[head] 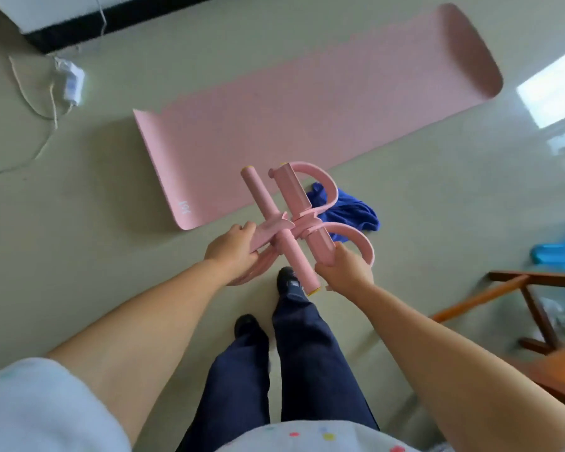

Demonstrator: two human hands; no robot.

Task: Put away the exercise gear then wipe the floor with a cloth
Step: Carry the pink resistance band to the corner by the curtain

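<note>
Above floor: left hand (232, 249) and right hand (343, 272) both grip pink foam-handled pedal resistance puller (291, 220), lifted clear for stowing.

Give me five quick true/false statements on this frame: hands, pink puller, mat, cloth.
1. Both hands hold the pink pedal puller. True: the left hand grips its tube end and the right hand grips a foot bar.
2. The pink yoga mat is rolled up. False: it lies unrolled on the floor, only its ends curling.
3. The blue cloth is in the right hand. False: it lies crumpled on the floor beside the mat.
4. A white charger with its cord lies on the floor, upper left. True.
5. The puller rests on the mat. False: it is held up above the floor.
</note>
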